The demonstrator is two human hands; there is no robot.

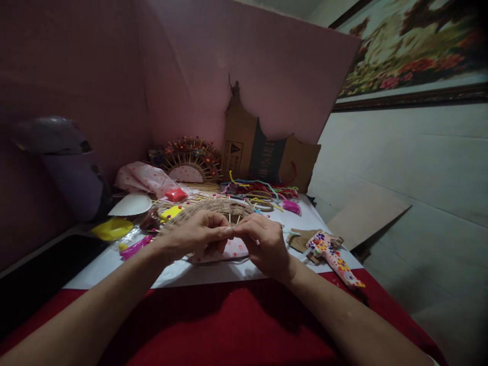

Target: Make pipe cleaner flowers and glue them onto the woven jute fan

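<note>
My left hand and my right hand meet at their fingertips over a half-round woven craft piece. Thumb and forefinger are pinched together on each hand. Whatever lies between the fingertips is too small or hidden to make out. The craft piece has a twine-wrapped arch, thin sticks running inward like spokes, and a pink dotted fabric half-circle at its base. Small coloured beads top some stick ends along the arch. My hands cover much of its middle.
Behind stands a similar half-round piece with flowers. Torn cardboard leans on the pink wall. Coloured pipe cleaners, a magenta packet and a yellow packet lie about. A flower-patterned glue gun rests at right; a purple container stands left.
</note>
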